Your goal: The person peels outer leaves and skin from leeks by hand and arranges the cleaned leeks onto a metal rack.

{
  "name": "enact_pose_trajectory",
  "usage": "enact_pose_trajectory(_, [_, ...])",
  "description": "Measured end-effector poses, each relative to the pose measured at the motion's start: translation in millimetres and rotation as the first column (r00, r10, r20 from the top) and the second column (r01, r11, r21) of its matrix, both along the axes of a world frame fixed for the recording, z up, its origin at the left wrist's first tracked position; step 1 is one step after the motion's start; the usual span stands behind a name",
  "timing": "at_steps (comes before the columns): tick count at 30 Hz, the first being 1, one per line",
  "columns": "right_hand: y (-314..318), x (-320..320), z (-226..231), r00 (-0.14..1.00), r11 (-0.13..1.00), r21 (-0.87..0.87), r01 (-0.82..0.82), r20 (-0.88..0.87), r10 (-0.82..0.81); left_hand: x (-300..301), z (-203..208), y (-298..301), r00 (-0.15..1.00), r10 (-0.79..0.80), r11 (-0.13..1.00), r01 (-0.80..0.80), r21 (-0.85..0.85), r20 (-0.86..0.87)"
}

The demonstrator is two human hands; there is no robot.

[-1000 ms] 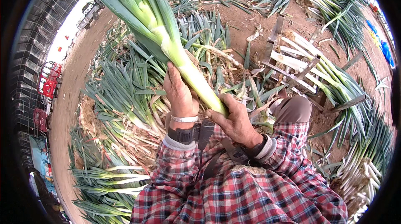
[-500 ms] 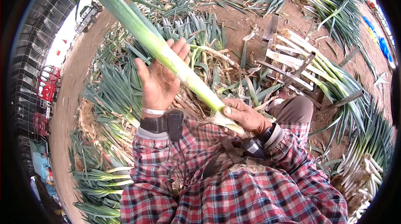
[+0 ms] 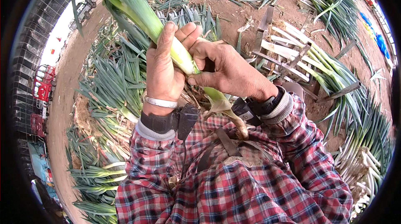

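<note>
A thick leek [image 3: 144, 13] slants across my front, its green leaves toward the upper left and its root end [image 3: 241, 128] low by my lap. My left hand [image 3: 163, 71] cradles the stalk, thumb on one side and fingers behind it. Close beside it, my right hand [image 3: 229, 71] bends its fingers and pinches at the stalk's outer layer. A loose pale sheath hangs around the stalk's lower part. Behind my right hand, part of the stalk is hidden.
To the right stands a metal rack [image 3: 288, 68] with several leeks [image 3: 319, 63] lying in it. Piles of leeks [image 3: 112, 80] cover the ground on the left, with more bunches [image 3: 326, 2] at the far right. Red vehicles [image 3: 43, 82] stand beyond the dirt path [image 3: 64, 111].
My right hand has left the root end and moved up the stalk to pinch it near my left hand. My left hand, spread before, now closes round the leek.
</note>
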State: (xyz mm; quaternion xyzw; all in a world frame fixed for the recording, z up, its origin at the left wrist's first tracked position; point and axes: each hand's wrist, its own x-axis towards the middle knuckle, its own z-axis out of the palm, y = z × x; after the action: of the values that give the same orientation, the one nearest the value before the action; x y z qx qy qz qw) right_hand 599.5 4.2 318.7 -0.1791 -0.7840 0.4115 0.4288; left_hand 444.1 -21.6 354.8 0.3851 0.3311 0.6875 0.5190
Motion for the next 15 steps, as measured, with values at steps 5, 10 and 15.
enact_pose_trajectory(5, [-24, 34, -21, 0.989, 0.980, 0.136, -0.142, -0.007, 0.144, -24, -15, 12, 0.993, 0.034, 0.995, -0.023, -0.099, 0.110])
enact_pose_trajectory(10, [-43, 32, -72, 0.815, 0.683, -0.510, -0.523, -0.534, 0.225, -37, -15, 18, 0.981, 0.073, 0.993, -0.055, -0.107, 0.177])
enact_pose_trajectory(15, [-49, 62, -125, 0.794, 0.952, -0.296, -0.073, 0.561, 0.235, -97, 14, 27, 0.987, 0.155, 0.988, -0.154, -0.021, 0.042])
